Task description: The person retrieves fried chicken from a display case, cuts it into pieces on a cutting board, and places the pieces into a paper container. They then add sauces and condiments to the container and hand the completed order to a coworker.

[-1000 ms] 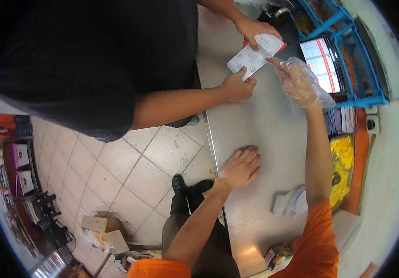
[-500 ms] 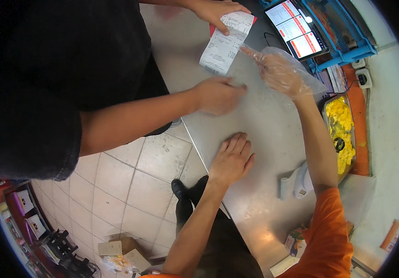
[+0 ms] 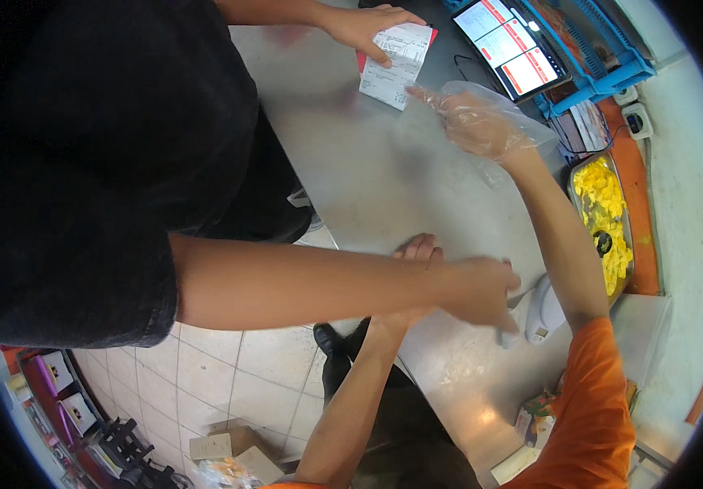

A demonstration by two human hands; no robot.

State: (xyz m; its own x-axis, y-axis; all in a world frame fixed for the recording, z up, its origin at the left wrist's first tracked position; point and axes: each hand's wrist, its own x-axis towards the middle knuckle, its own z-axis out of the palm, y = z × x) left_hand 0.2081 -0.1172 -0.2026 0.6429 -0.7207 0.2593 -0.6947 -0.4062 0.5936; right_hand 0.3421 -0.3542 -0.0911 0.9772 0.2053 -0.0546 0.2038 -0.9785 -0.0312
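My right hand (image 3: 482, 122), in a loose clear plastic glove, stretches its index finger to the lower edge of a white printed receipt (image 3: 396, 69). Whether the fingertip touches the paper I cannot tell. A co-worker's hand (image 3: 360, 31) holds the receipt over a red-edged item at the far side of the metal table (image 3: 351, 179). My left hand (image 3: 421, 247) is bare and rests flat on the table. The co-worker's other forearm (image 3: 319, 281) crosses over it and hides most of it. That arm's hand (image 3: 482, 293) reaches beside a white scale-like device (image 3: 546, 310).
A tablet (image 3: 510, 45) leans on a blue plastic rack (image 3: 604, 85) at the far right. Along the wall sits a metal tray (image 3: 572, 183) of yellow food pieces, near a power socket (image 3: 637, 120). An open cardboard box (image 3: 241, 444) stands on the tiled floor.
The co-worker's near arm has swept across my left hand toward the white device. The receipt's lower part is now folded up, so it looks shorter. My right hand still points at it.
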